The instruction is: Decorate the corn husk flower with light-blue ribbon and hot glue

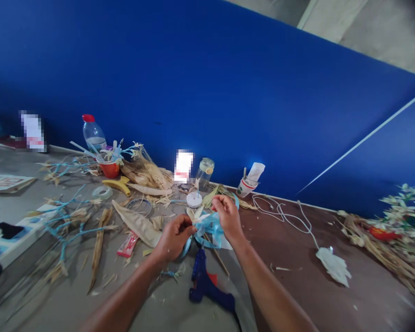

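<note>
A tangle of light blue ribbon (207,224) lies bunched between my hands above the table. My left hand (174,237) is closed, with thumb and fingertips pinching at the ribbon's left edge; a strand hangs below it. My right hand (227,216) is also closed, its fingertips pinched together above the tangle, and a ribbon loop shows behind its knuckles. The exact bit in those fingertips is too small to see. Just below the hands, a dark blue glue gun (207,283) rests on the table, beside a thin stick (221,263). Beyond stands a white round spool (194,199).
Dried husks (145,170), blue-wrapped stems (69,230) and a tape roll (102,192) cover the left side. At the back are a red cup (109,168), a bottle (94,133), a glass jar (205,170) and a white cup (246,186). A white cable (280,213) lies right.
</note>
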### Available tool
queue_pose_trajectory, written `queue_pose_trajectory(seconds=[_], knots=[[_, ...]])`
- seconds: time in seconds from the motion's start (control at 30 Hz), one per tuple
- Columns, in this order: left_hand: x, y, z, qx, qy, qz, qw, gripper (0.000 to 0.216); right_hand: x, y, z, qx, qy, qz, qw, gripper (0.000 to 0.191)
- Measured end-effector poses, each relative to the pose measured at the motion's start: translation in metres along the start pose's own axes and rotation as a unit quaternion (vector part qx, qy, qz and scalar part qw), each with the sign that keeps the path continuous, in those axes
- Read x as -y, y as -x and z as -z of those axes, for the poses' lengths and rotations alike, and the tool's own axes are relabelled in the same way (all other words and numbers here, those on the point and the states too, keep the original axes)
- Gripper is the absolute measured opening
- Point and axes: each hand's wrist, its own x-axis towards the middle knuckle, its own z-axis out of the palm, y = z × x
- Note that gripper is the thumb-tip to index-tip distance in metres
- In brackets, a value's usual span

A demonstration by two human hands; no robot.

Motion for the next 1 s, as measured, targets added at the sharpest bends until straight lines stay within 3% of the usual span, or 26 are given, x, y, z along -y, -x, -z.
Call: queue_pose_trajectory(seconds=[0.1, 0.23, 0.4, 0.57, 0.73, 0.9, 1.0], knots=[[0.004, -0.006, 0.002, -0.035, 0.008, 0.022, 0.999, 0.025, 0.013, 0.019, 0.007, 0.016, -0.008, 0.009, 1.0, 0.021], [0.008, -0.011, 0.007, -0.08, -0.005, 0.022, 0.997, 0.022, 0.023, 0.045, 0.017, 0.145, 0.043, 0.009, 0.988, 0.018], [0.008, -0.013, 0.012, -0.109, -0.043, 0.025, 0.993, 0.019, 0.021, 0.078, 0.038, 0.284, 0.226, -0.019, 0.931, 0.015], [0.005, -0.016, 0.012, -0.128, -0.009, 0.039, 0.991, 0.021, 0.016, 0.113, 0.05, 0.319, 0.372, -0.02, 0.871, 0.043], [0.003, -0.018, 0.012, -0.135, 0.018, 0.043, 0.99, 0.023, 0.018, 0.131, 0.043, 0.352, 0.448, -0.028, 0.821, 0.047], [0.006, -0.018, 0.015, -0.13, 0.049, 0.048, 0.989, 0.026, 0.022, 0.13, 0.037, 0.388, 0.442, -0.031, 0.808, 0.037], [0.007, -0.019, 0.016, -0.128, 0.064, 0.052, 0.988, 0.026, 0.021, 0.127, 0.041, 0.387, 0.387, -0.05, 0.835, 0.031]])
